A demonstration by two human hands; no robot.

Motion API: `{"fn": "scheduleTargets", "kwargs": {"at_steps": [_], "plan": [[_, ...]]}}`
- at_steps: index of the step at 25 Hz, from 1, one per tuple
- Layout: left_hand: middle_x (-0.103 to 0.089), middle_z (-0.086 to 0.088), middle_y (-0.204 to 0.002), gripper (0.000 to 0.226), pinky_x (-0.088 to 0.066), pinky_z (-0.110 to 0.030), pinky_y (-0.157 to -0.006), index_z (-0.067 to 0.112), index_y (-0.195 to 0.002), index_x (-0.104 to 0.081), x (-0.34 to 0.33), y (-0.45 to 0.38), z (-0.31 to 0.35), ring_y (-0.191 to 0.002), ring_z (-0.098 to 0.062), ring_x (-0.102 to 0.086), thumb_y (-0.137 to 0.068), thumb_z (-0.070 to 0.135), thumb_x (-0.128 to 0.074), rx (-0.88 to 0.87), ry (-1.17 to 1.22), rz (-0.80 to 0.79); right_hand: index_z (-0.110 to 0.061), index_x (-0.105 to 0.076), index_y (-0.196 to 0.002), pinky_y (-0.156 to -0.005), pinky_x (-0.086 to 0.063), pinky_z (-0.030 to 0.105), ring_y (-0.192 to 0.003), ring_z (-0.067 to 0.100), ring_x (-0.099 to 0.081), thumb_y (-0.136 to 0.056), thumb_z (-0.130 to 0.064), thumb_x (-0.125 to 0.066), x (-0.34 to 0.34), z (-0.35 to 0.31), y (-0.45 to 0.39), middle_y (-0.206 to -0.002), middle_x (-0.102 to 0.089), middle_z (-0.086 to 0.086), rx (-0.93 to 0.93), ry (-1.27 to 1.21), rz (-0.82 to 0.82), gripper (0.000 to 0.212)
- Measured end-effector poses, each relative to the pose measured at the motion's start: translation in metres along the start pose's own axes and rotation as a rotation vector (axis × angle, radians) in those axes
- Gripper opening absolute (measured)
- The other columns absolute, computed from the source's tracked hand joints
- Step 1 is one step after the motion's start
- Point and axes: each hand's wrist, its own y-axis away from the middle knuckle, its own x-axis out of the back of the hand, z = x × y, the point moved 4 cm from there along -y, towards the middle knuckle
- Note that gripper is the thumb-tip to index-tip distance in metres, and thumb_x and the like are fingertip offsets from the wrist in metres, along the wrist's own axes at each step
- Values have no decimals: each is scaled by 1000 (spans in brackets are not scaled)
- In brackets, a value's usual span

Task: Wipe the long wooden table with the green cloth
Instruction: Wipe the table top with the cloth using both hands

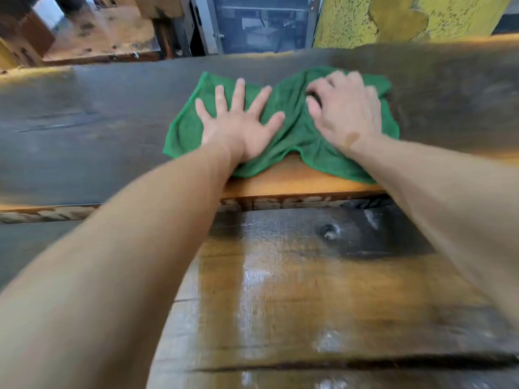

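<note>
Crumpled green terry cloth [292, 127] lies on the long dark wooden counter [84, 141], at the middle of its width, its near folds hanging over an orange-brown strip of wood along the counter's near edge. Cloth is bunched into ridges between the two hands, flatter at its left end.

Left hand [241, 122]: palm down on the left half of the cloth, fingers straight and fanned wide apart, thumb out to the right. Flat pressure, no grip.

Right hand [344, 110]: on the right half of the cloth, back of hand up, fingers curled down into the fabric and gathering a fold beneath them. Fingertips partly buried in the cloth.

Both forearms bare, reaching forward from the lower corners of the view.

Counter surface is dull grey-brown, streaky, blurred toward both ends. Nearer the person, below the counter edge, a worn glossy wooden bench [323, 304] with a dark knot and a long crack. Beyond the counter: a peeling yellow wall [393, 18] at right, a metal-framed glass door [264, 21] at centre, more timber surfaces at left.
</note>
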Motion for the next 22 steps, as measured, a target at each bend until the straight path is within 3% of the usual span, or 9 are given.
{"fn": "scheduleTargets", "kwargs": {"at_steps": [2, 4, 8, 14, 19, 22], "plan": [[19, 1, -169, 72, 9, -70, -117, 50, -157, 7, -8, 44, 12, -154, -38, 15, -93, 79, -11, -2, -24, -29, -28, -50, -140, -108, -28, 51, -135, 30, -38, -103, -45, -35, 6, -2, 42, -150, -48, -2, -27, -41, -102, 44], [20, -1, -169, 73, 8, -71, -116, 49, -157, 9, -13, 85, 22, -154, -39, 16, -93, 78, -10, -17, -38, -35, -31, -33, -153, -119, -11, 54, -151, 26, -19, -104, -46, -26, 13, -5, 83, -164, -26, -9, -35, -13, -236, 52], [22, 0, -168, 72, 8, -74, -114, 48, -156, 14, -26, 172, 37, -153, -39, 18, -93, 76, -9, -9, -28, -37, -33, -11, -160, -122, 1, 56, -155, 21, 5, -105, -48, -10, 34, -11, 172, -168, 0, -12, 9, 60, -379, 57], [27, -3, -167, 75, 10, -73, -114, 44, -156, 18, -46, 326, 48, -151, -40, 24, -92, 74, -4, 31, -12, -91, -34, -8, -160, -123, 0, 55, -155, 20, 6, -88, -55, 13, 79, -26, 301, -169, 5, -5, 56, 33, -454, 78], [31, -3, -165, 79, 9, -73, -113, 46, -153, 25, -59, 441, 51, -150, -40, 27, -81, 76, 11, 38, -28, -126, -32, -15, -160, -122, -4, 58, -156, 24, 1, -95, -55, 4, 113, -39, 414, -169, 1, -2, 83, 50, -469, 71], [25, -3, -166, 77, 11, -72, -114, 46, -156, 18, -69, 502, 53, -152, -39, 23, -86, 76, 6, 29, -9, -97, -30, -24, -158, -121, -9, 60, -155, 25, -8, -98, -56, -3, 129, -46, 466, -168, -8, -1, 66, 37, -456, 69]]}}
